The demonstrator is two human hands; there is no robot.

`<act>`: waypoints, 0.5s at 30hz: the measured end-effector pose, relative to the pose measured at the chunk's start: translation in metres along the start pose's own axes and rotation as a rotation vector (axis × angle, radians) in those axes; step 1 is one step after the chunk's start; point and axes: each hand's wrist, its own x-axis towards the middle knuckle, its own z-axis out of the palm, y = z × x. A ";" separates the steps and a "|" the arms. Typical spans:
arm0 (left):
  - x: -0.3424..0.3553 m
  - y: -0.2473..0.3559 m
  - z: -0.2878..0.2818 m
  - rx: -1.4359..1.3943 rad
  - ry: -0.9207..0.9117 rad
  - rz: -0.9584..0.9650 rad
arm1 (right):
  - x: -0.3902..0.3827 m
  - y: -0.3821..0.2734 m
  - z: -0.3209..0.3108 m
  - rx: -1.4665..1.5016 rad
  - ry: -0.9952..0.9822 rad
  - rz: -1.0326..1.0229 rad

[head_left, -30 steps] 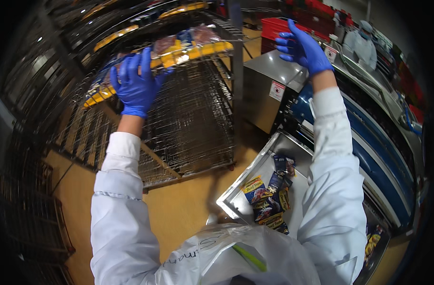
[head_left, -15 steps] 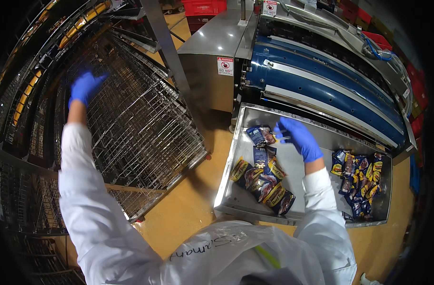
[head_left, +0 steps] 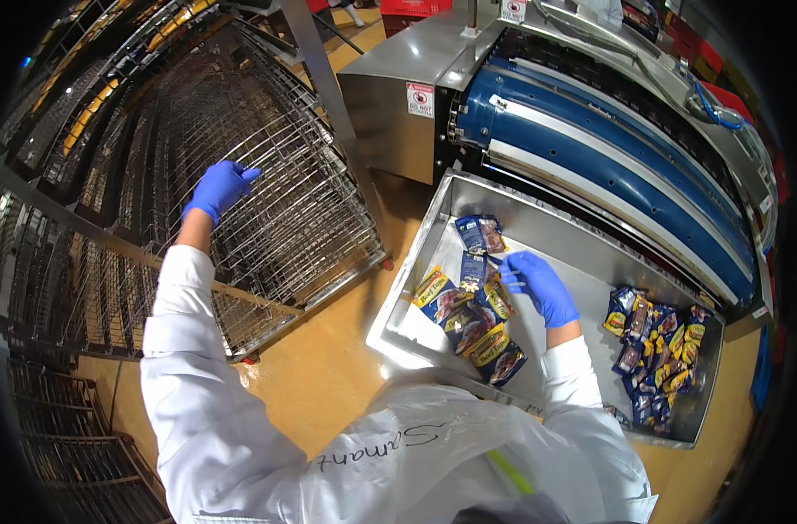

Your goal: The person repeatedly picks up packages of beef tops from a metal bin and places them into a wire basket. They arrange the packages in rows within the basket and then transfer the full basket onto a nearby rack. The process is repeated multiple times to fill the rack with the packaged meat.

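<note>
Right hand [head_left: 540, 286], blue-gloved, fingers closing on a pouch [head_left: 474, 269] in the steel tray [head_left: 590, 253]; whether it's pinched yet, cannot tell. Best to take one pouch by its edge, lift clear of the ones just below the fingers. Pouches are flat, glossy, blue and yellow, overlapping loosely. Left hand [head_left: 217, 187] loosely curled on the wire rack shelf [head_left: 285, 210], resting, well apart from the tray.

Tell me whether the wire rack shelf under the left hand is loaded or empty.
Empty: the left hand rests on the wire rack shelf, and only bare mesh shows there.
</note>
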 end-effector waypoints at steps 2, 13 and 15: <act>-0.002 -0.007 0.005 0.084 0.084 -0.026 | -0.008 0.003 -0.003 0.032 -0.059 0.051; 0.208 -0.094 -0.077 0.237 0.183 0.076 | 0.044 0.022 0.007 0.102 0.199 0.038; 0.270 -0.137 -0.076 0.236 0.430 0.058 | 0.053 0.028 0.016 0.157 0.340 0.048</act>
